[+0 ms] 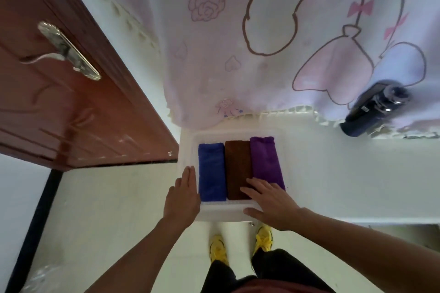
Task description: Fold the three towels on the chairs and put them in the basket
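Three folded towels lie side by side in a white basket point(223, 211): a blue towel point(211, 171) on the left, a brown towel point(238, 166) in the middle, a purple towel point(266, 159) on the right. My left hand point(183, 195) lies flat with straight fingers against the basket's left rim. My right hand point(269, 202) rests with spread fingers on the near ends of the brown and purple towels, its thumb along the basket's front rim.
The basket sits on a white surface point(345, 173) at its left end. A pink patterned cloth point(262, 43) hangs behind, with a dark bottle point(373, 107) lying on it at right. A brown door point(59, 90) stands at left. My yellow shoes point(263, 238) are below the basket.
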{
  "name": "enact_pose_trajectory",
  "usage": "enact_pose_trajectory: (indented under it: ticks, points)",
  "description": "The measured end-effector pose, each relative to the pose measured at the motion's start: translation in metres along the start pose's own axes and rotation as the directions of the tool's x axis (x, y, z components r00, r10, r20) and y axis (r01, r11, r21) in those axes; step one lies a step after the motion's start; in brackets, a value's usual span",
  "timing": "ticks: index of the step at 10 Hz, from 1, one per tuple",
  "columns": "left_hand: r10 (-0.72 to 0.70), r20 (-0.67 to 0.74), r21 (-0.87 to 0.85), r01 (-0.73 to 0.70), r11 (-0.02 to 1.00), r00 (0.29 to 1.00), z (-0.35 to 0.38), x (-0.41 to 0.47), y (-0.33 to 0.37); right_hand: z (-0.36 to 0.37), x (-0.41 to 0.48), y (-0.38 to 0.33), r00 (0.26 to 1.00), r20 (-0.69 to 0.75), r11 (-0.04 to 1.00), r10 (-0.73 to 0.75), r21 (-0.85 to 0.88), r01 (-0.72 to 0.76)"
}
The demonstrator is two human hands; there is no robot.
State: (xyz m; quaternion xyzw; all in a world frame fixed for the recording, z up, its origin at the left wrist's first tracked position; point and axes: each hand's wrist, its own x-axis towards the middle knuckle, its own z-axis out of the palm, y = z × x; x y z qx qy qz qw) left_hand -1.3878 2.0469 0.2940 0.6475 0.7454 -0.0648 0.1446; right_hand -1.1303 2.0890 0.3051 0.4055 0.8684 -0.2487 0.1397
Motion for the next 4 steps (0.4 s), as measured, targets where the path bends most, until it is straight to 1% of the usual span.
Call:
enact_pose_trajectory:
  ticks: [1,2,3,4]
  points:
    - [0.047,-0.027,-0.016,-0.047,0.999,0.999,0.008,0.0,-0.011,0.022,-0.005,-0.011,0.998,-0.014,0.997,0.063,-0.033,-0.064]
    - [0.056,0.018,-0.034,-0.055,0.998,0.998,0.014,0.001,-0.02,0.033,-0.005,-0.013,0.987,-0.051,0.982,0.15,-0.108,-0.154]
    - [0.044,-0.028,-0.099,-0.046,0.994,0.999,0.017,0.006,-0.023,0.035,-0.005,-0.017,0.99,-0.042,0.988,0.138,-0.07,-0.141]
    - [0.057,0.01,-0.041,-0.056,0.998,0.998,0.013,0.006,-0.021,0.016,0.0,-0.025,0.975,-0.072,0.974,0.21,0.1,-0.202]
